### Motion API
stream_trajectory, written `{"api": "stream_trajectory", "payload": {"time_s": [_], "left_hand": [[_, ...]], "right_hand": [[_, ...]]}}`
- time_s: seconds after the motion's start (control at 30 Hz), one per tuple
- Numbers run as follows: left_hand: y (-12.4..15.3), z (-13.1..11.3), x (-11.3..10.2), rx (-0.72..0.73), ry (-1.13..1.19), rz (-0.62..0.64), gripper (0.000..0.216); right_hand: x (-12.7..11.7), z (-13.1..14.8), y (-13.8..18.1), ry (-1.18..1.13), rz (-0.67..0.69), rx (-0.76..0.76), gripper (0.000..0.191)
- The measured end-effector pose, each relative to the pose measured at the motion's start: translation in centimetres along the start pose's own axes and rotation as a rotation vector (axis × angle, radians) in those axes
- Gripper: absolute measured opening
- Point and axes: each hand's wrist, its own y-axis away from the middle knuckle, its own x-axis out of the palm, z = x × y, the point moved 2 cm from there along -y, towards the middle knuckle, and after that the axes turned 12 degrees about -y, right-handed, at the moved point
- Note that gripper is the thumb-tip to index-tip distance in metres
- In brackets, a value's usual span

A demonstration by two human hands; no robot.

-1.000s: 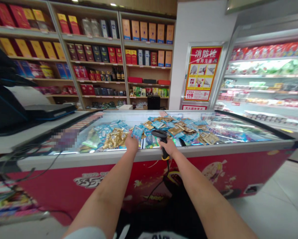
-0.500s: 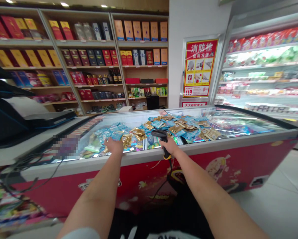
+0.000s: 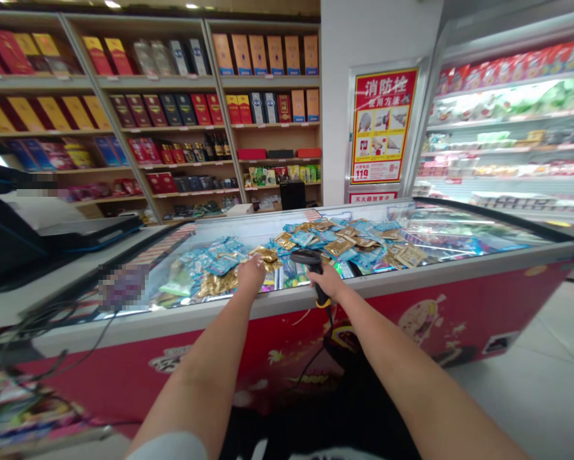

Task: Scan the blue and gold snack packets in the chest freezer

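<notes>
My right hand is wrapped round the grip of a black and yellow barcode scanner, whose head points forward over the freezer's near edge. My left hand is closed, its fingertips by the gold packets on the glass top; whatever it pinches, if anything, is hidden. To its left lies a heap of blue packets with more gold packets in front. Ahead of the scanner spreads a bigger pile of mixed blue and gold packets.
The packets lie on a red chest freezer with a pale rim. At the left stands a counter with dark equipment and loose cables. Shelves of boxed goods line the back, and a lit display fridge stands at right.
My left hand has moved right, off the blue heap to the gold packets nearer the scanner, and its fingers have curled in. My right hand keeps the scanner in nearly the same place.
</notes>
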Motion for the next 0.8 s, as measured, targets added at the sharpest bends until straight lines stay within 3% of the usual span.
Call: {"api": "stream_trajectory", "payload": {"time_s": [0.13,0.27,0.4,0.63,0.8], "left_hand": [[-1.3,-2.2,0.6,-0.030,-0.014,0.172,0.047],[-2.0,-3.1,0.2,-0.142,0.073,0.232,0.047],[-2.0,-3.5,0.1,-0.224,0.096,0.197,0.047],[-1.7,-3.6,0.4,-0.214,0.069,0.024,0.055],[-2.7,-3.3,0.6,-0.315,0.139,0.085,0.051]], "right_hand": [[0.0,0.4,0.2,0.013,0.003,0.001,0.011],[0.0,0.9,0.3,0.016,-0.001,0.024,0.008],[0.0,1.2,0.4,0.030,-0.001,0.024,0.008],[0.1,0.8,0.3,0.023,-0.007,0.052,0.009],[0.1,0.9,0.2,0.002,-0.002,0.057,0.007]]}}
